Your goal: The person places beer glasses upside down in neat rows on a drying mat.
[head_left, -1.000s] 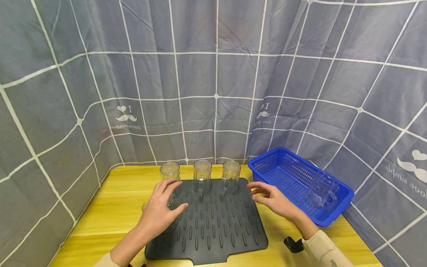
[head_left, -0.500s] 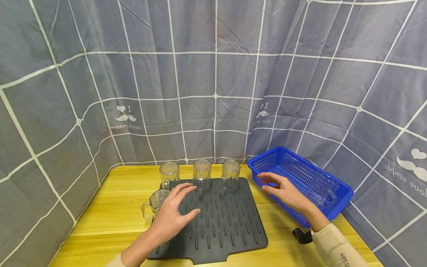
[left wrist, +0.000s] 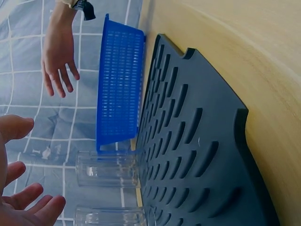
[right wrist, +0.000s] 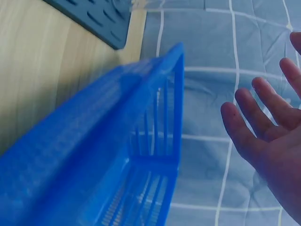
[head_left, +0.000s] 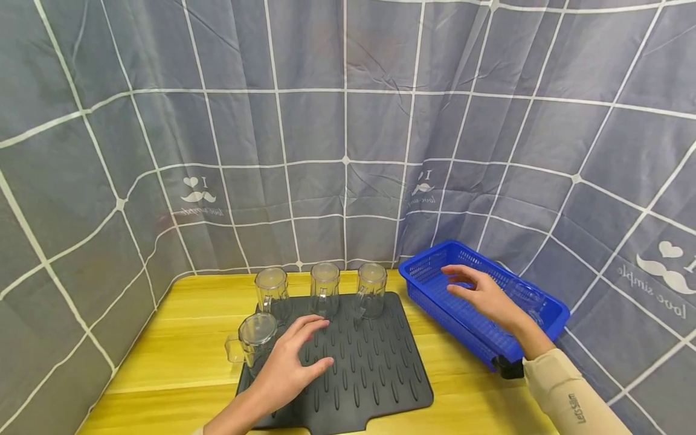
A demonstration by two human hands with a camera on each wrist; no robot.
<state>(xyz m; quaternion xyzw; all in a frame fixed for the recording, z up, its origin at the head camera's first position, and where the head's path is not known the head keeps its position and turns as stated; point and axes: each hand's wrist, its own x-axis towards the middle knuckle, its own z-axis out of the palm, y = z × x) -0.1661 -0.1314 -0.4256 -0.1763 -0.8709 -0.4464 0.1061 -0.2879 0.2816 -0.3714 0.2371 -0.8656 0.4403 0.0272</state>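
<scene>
My left hand (head_left: 290,365) hovers over the dark drying mat (head_left: 375,362), fingers spread and nothing in it. Just left of it, an upside-down glass mug (head_left: 257,335) stands on the mat's left side, its handle pointing left. Three more glass mugs, one at the left (head_left: 272,290), one in the middle (head_left: 325,287) and one at the right (head_left: 372,287), stand upside down along the mat's back edge. Above the blue basket (head_left: 435,302) my right hand (head_left: 486,296) is held with loose fingers, holding nothing. A clear glass mug (head_left: 527,299) lies in the basket, partly hidden by the right forearm.
The yellow wood-grain table (head_left: 179,338) carries the mat and the basket. A grey curtain with white lines (head_left: 315,139) closes off the back and both sides. In the right wrist view the basket's rim (right wrist: 176,61) is close to the camera.
My right hand has moved right and forward, from beside the mat to over the basket. The left hand has shifted right, away from the front-left mug, which now shows more fully.
</scene>
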